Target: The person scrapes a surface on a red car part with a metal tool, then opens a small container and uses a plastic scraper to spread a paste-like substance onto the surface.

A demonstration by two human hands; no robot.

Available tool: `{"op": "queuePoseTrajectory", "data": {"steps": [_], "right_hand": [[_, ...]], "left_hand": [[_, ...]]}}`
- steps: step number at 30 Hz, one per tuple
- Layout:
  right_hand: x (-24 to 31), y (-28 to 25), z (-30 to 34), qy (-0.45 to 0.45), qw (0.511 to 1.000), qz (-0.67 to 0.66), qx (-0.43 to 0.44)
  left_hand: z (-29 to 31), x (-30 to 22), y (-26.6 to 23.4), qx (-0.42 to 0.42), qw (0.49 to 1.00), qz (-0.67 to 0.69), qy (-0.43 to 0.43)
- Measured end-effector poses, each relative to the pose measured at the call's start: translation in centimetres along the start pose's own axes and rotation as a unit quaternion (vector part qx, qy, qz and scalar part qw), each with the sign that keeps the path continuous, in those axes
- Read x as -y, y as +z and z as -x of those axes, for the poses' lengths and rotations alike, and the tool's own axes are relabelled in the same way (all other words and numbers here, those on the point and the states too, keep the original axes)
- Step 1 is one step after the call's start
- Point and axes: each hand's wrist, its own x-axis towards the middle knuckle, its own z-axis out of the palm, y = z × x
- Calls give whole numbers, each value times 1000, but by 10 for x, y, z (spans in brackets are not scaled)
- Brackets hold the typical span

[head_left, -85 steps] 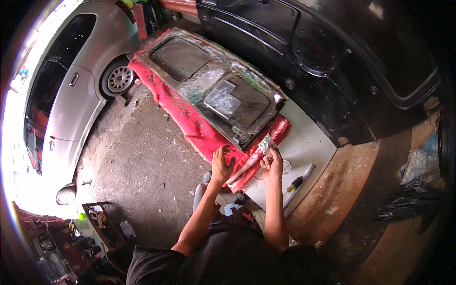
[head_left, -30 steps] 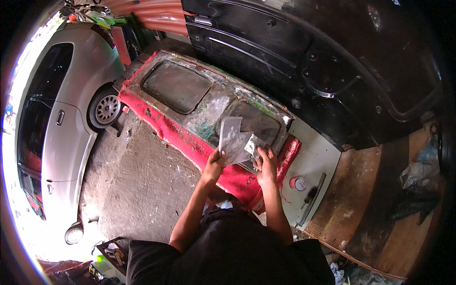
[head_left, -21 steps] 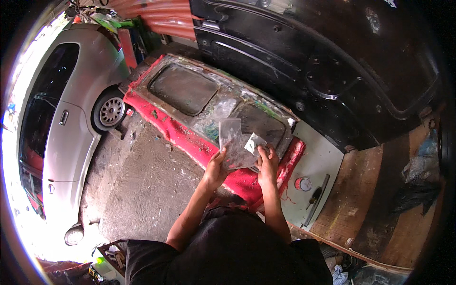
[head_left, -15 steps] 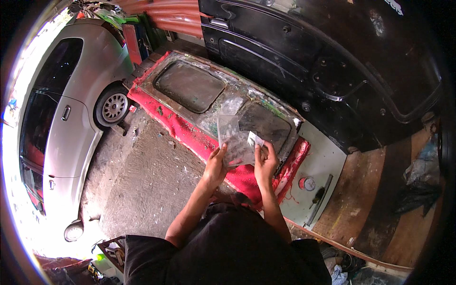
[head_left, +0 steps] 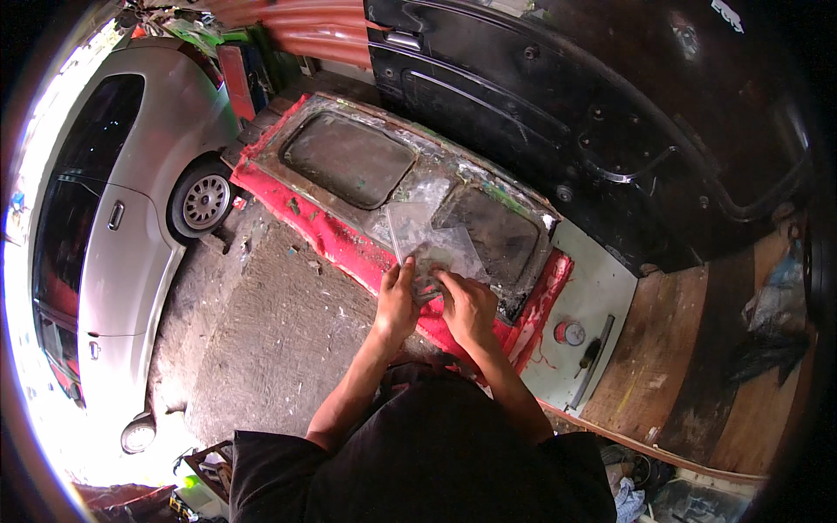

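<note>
A clear plastic bag (head_left: 456,247) is spread between my hands above a worn panel (head_left: 350,161) with two recessed windows. My left hand (head_left: 398,302) grips the bag's left edge between thumb and fingers. My right hand (head_left: 471,307) is closed at the bag's lower part, its bent fingers pressed on it or inside it; I cannot tell which. Small dark bits show through the plastic near the fingertips. Beneath the panel lies a red cloth (head_left: 305,228), sticking out along its near side.
A white board (head_left: 602,279) to the right carries a small round tin (head_left: 569,332) and a dark bar-shaped tool (head_left: 593,362). Brown wooden planks (head_left: 654,379) lie beyond it. A large black vehicle panel (head_left: 523,105) stands behind. A silver car (head_left: 131,253) is parked at the left.
My right hand has moved left and turned over onto the bag's lower part. The small white piece it held is out of sight. The bag has tilted and spread to the right.
</note>
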Motion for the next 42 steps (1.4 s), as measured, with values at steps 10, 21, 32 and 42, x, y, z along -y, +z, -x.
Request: {"op": "queuePoseTrajectory", "data": {"steps": [10, 21, 32, 42], "right_hand": [[1, -10, -7, 78, 983, -156, -59], [-28, -18, -21, 248, 894, -357, -110], [-10, -7, -27, 243, 916, -280, -152], [-7, 6, -30, 222, 911, -322, -128]], "left_hand": [[-12, -9, -6, 61, 998, -16, 26], [0, -29, 8, 136, 990, -3, 47], [-5, -6, -2, 166, 969, -168, 76], [-10, 6, -15, 122, 961, -247, 36]]}}
